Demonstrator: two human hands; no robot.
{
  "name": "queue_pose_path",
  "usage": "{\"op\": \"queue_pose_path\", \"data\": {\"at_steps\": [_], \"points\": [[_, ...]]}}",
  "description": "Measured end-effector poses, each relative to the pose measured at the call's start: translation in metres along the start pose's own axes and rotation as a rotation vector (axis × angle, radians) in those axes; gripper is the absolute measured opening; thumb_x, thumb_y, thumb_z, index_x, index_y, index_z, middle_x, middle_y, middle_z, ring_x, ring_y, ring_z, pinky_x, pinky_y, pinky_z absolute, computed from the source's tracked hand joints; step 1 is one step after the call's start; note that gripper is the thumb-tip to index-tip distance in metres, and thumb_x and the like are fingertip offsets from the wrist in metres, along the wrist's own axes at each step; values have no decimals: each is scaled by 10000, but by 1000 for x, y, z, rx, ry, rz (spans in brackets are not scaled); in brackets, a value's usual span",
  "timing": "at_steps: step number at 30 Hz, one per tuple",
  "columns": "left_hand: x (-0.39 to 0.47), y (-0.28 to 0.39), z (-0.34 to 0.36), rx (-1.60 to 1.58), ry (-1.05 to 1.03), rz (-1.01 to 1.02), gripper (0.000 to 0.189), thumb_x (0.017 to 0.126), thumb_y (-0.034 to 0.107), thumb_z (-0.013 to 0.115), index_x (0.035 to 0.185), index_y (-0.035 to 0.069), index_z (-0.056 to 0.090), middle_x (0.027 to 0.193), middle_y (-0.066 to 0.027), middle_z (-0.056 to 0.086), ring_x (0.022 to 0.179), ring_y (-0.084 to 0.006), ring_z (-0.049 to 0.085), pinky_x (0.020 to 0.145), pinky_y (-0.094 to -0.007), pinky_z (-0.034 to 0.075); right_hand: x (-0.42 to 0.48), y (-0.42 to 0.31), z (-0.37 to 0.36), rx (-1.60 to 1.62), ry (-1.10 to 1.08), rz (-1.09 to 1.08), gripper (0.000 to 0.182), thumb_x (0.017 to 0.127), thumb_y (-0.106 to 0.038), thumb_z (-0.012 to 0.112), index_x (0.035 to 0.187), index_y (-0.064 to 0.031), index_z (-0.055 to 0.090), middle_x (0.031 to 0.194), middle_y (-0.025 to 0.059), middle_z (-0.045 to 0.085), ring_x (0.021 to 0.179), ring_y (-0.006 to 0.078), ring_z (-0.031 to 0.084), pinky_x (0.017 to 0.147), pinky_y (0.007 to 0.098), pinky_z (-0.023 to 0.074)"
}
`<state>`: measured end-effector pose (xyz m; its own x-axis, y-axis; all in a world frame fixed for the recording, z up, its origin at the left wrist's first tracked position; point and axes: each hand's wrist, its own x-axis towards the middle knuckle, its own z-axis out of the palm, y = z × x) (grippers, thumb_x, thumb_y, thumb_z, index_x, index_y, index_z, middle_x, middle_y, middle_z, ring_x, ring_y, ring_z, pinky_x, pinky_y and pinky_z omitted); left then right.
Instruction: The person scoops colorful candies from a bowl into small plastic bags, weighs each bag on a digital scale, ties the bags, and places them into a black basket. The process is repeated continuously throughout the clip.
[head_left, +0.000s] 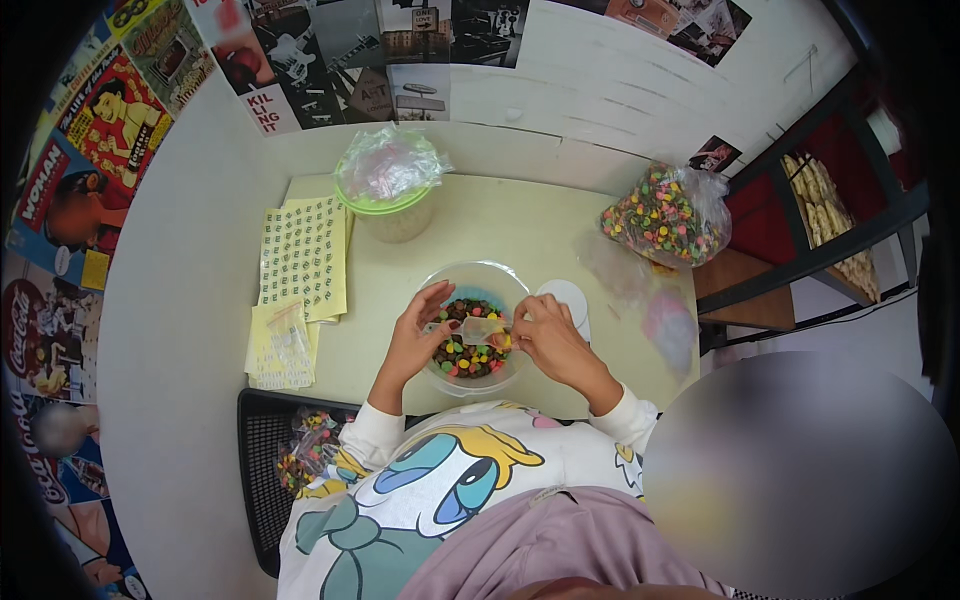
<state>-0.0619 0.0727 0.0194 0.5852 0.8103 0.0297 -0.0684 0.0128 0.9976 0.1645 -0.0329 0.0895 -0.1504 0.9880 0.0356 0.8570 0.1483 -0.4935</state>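
Over a round clear plastic tub (461, 388) of multicoloured candy pieces (466, 366), my left hand (412, 337) grips the handle of a translucent plastic scoop (478, 331). The scoop lies level above the candy and points right. Its far end meets what looks like a small clear plastic bag (504, 340) with a few yellow and orange pieces showing. The fingertips of my right hand (553, 341) pinch this bag at the tub's right side; my fingers hide part of it. Just behind my right hand sits a white round-topped device (568, 298), perhaps a small scale.
Label sheets (304, 255) and small clear bags (291, 341) lie left. A green-rimmed tub (397, 221) holds plastic bags. A large candy bag (667, 217) stands back right, near a black metal frame (810, 247). A black basket (259, 480) with filled bags (311, 450) is at lower left.
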Motion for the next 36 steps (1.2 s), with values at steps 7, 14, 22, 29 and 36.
{"op": "queue_pose_path", "data": {"at_steps": [7,14,22,29,36], "points": [[2,-15,8,126,120,82,426,888,-44,604,1309,2,552,1307,-147,608,1235,-245,587,1048,-356,465,6,-4,-5,127,298,21,77,812,-40,686,876,-79,665,1057,78,564,1093,293,499,918,413,401],[-2,-5,13,247,139,106,378,892,-65,579,1267,-18,577,1250,-149,630,1214,-246,600,1040,-348,471,1,1,-7,203,282,55,72,853,-35,667,913,-40,627,1083,88,574,1059,287,532,907,402,439],[-1,-4,20,366,169,202,323,871,-15,638,1193,-3,612,1118,-156,667,1066,-281,667,929,-347,513,-4,55,-24,718,741,282,47,945,-40,612,959,2,599,1060,99,685,844,127,635,732,287,541],[0,-4,24,435,171,185,301,873,-5,641,1174,-5,632,1099,-157,677,1057,-282,668,932,-352,503,-29,188,32,793,955,621,70,951,-39,610,1002,8,602,930,76,669,809,120,652,661,262,584],[-1,-5,25,490,159,188,302,866,-32,639,1168,-11,638,1106,-142,684,1066,-248,667,936,-345,502,-39,239,125,826,902,858,143,898,-17,652,1031,5,603,916,101,678,848,168,680,682,281,582]]}}
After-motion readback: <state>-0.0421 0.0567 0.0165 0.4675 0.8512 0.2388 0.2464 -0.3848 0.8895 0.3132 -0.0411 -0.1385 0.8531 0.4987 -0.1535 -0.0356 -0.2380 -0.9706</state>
